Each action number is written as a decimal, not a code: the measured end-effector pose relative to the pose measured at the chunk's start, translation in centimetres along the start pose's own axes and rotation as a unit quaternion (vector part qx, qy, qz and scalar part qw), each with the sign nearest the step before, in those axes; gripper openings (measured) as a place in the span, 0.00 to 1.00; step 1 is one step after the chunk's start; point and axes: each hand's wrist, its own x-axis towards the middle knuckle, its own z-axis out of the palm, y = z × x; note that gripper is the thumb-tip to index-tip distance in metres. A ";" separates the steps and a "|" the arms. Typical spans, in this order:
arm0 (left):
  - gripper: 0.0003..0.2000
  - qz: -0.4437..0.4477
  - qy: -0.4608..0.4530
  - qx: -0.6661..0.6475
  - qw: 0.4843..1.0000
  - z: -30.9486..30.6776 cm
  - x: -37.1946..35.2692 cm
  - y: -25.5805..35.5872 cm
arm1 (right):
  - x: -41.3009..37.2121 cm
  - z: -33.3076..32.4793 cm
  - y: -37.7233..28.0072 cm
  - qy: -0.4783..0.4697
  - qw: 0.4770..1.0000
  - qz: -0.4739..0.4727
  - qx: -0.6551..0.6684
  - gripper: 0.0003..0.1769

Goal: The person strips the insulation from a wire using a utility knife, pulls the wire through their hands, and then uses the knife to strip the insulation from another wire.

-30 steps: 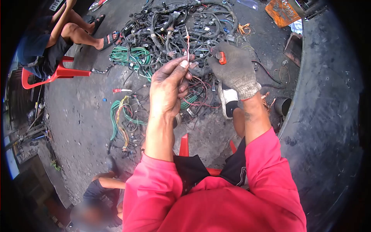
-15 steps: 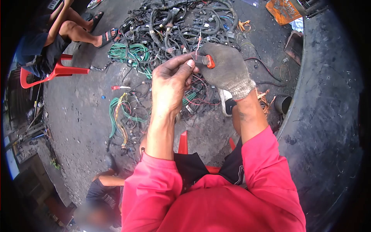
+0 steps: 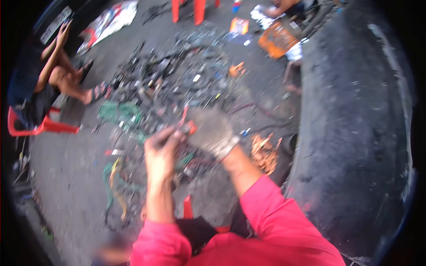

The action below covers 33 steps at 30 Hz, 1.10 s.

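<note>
The view is smeared by motion. My left hand (image 3: 160, 155) is bare and closed, its thumb and forefinger pinched near a thin reddish wire (image 3: 184, 114) that sticks up between the hands. A grey work glove covers my right hand (image 3: 211, 132), which is closed around a small knife with an orange handle (image 3: 191, 127). The knife's dark blade points toward my left fingertips; blur hides whether it touches the wire. Beyond both hands spreads a tangled pile of black wiring harnesses (image 3: 155, 80). A bundle of green wires (image 3: 117, 111) lies at its left edge.
Bare copper wire (image 3: 265, 154) is heaped to the right, beside a long dark panel (image 3: 350, 133). A person sits on a red plastic chair (image 3: 57, 127) at left. An orange sack (image 3: 278, 41) lies far right. Yellow and green wires (image 3: 114, 186) lie lower left.
My view has swung upward and to the right, bringing more of the far ground into sight. Both hands, still together with the knife and wire, appear lower and further left.
</note>
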 end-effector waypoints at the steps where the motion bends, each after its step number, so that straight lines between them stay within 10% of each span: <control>1: 0.10 -0.009 0.016 -0.017 1.000 0.7 0.0 0.4 | 0.0 -0.1 -0.2 0.025 1.000 0.001 0.016 0.15; 17: 0.09 -0.010 -0.008 -0.064 0.998 0.1 0.7 -1.5 | 0.2 1.1 0.6 -0.052 0.999 0.003 0.006 0.14; 33: 0.13 -0.074 -0.032 -0.149 0.986 0.8 -0.6 -0.3 | 1.2 -0.2 4.7 0.133 0.976 0.173 -0.024 0.12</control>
